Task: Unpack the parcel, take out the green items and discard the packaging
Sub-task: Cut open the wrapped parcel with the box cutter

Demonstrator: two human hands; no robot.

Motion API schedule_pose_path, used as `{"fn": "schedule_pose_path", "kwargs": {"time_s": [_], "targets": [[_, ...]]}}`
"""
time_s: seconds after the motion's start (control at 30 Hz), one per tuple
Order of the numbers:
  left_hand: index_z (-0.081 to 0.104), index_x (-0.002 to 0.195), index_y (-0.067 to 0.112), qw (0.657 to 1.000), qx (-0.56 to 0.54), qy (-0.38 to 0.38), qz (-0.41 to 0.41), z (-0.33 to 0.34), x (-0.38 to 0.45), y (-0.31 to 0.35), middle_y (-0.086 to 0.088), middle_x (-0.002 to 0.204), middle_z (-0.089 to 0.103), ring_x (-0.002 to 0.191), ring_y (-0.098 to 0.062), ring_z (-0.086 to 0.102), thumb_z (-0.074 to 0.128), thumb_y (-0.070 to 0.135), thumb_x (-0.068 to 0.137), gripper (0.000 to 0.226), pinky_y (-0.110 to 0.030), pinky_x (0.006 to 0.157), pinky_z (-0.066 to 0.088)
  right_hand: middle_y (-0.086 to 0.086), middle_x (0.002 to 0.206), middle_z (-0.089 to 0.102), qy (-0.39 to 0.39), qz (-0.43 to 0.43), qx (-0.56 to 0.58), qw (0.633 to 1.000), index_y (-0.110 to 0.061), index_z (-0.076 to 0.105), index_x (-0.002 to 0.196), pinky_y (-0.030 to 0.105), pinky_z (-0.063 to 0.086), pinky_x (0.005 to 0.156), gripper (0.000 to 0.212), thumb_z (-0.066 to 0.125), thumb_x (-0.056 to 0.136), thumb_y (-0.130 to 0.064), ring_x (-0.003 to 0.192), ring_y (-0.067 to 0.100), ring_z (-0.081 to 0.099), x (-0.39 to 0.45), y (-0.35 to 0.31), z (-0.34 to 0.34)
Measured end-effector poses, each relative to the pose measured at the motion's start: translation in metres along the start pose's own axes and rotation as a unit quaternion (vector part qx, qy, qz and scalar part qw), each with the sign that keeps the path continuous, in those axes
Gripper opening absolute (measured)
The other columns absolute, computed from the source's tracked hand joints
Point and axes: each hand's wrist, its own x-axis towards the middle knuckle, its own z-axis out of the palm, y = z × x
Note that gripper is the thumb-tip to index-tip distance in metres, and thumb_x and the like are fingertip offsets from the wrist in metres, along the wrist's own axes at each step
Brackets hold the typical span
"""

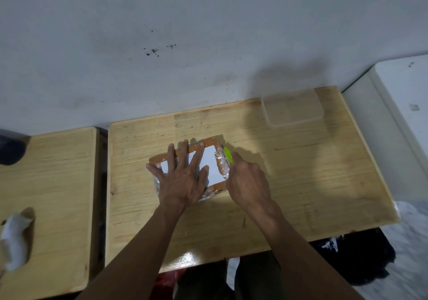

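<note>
- brown cardboard parcel wrapped in clear plastic film (214, 167), white label on top, lies near the middle of the larger light wooden counter (301, 172)
- left hand (183, 179) flat on top of the parcel, fingers straight and spread, pressing down on the label; grip open, nothing held
- right hand (249, 181) at the parcel's right edge, fingers curled round a small yellow-green tool (228, 155); its tip sits against the film on the right side of the parcel
- what kind of tool it is: can't tell, only the bright green end shows past the knuckles
- film looks crinkled along the parcel's right and near edges
- clear plastic rectangular container (293, 108) at the far right corner of the same counter, well apart from the parcel
- second, smaller wooden counter (46, 195) just beside on the left, narrow gap between them
- crumpled white wrapper (14, 239) at the left edge of that smaller counter, blurred
- grey wall (185, 33) behind, a few dark specks on it
</note>
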Motion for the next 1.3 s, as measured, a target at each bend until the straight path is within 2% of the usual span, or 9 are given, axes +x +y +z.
{"fn": "schedule_pose_path", "kwargs": {"time_s": [0.3,0.47,0.7,0.83,1.07,1.2,1.3], "targets": [[-0.007,0.155,0.049,1.000,0.004,-0.003,0.002,0.001,0.001,-0.001,0.004,0.169,-0.009,0.155,-0.032,-0.013,0.010,0.065,0.099,0.060,-0.085,0.104,0.001,0.018,0.103,0.067,-0.015,0.015,-0.021,1.000,-0.015,0.047,0.130,0.031,0.038,0.065,0.037,0.047,0.093,-0.013,0.092,0.040,0.064,-0.007,-0.006,-0.003],[-0.005,0.155,0.049,1.000,-0.001,0.000,0.001,0.000,0.002,-0.001,0.004,0.169,-0.007,0.155,-0.033,-0.011,0.013,0.065,0.100,0.060,-0.085,0.104,0.002,0.014,0.099,0.068,-0.017,0.013,-0.026,0.999,-0.018,0.047,0.128,0.034,0.051,0.067,0.039,0.052,0.089,-0.015,0.088,0.037,0.066,-0.015,-0.003,0.002],[-0.004,0.155,0.049,1.000,-0.009,0.003,0.002,0.000,0.001,-0.002,0.004,0.169,-0.006,0.155,-0.033,-0.012,0.013,0.064,0.100,0.059,-0.086,0.103,0.001,0.015,0.101,0.068,0.013,0.028,0.002,1.000,-0.022,0.048,0.135,0.034,0.048,0.071,0.041,0.048,0.095,-0.021,0.091,0.037,0.065,-0.014,-0.006,-0.002],[-0.004,0.155,0.048,1.000,-0.007,0.006,0.005,0.000,0.001,-0.001,0.003,0.169,-0.005,0.155,-0.033,-0.011,0.011,0.064,0.100,0.060,-0.086,0.103,0.001,0.015,0.100,0.068,0.022,0.030,0.012,0.999,-0.024,0.047,0.136,0.037,0.052,0.075,0.042,0.048,0.095,-0.020,0.091,0.037,0.065,-0.011,-0.009,-0.002],[-0.007,0.155,0.049,1.000,-0.005,0.006,0.004,0.002,0.001,-0.002,0.004,0.169,-0.009,0.154,-0.032,-0.014,0.014,0.063,0.101,0.059,-0.085,0.104,-0.001,0.018,0.098,0.068,0.008,0.029,0.008,1.000,-0.020,0.051,0.130,0.036,0.052,0.072,0.039,0.050,0.091,-0.014,0.090,0.039,0.065,-0.001,-0.009,0.005],[-0.005,0.155,0.049,1.000,-0.003,0.006,0.004,0.002,0.001,-0.002,0.005,0.169,-0.010,0.154,-0.032,-0.014,0.014,0.063,0.101,0.059,-0.085,0.104,0.000,0.016,0.101,0.068,0.000,0.018,-0.020,1.000,-0.017,0.050,0.130,0.030,0.043,0.067,0.038,0.049,0.092,-0.014,0.090,0.037,0.065,-0.008,-0.006,0.004],[-0.006,0.155,0.049,1.000,-0.004,0.006,0.004,0.003,0.001,-0.002,0.005,0.169,-0.010,0.154,-0.032,-0.015,0.015,0.063,0.101,0.059,-0.085,0.104,-0.001,0.015,0.100,0.069,0.000,0.005,-0.022,1.000,-0.016,0.051,0.129,0.033,0.050,0.069,0.039,0.052,0.090,-0.014,0.087,0.036,0.067,-0.013,-0.006,0.005]]}}
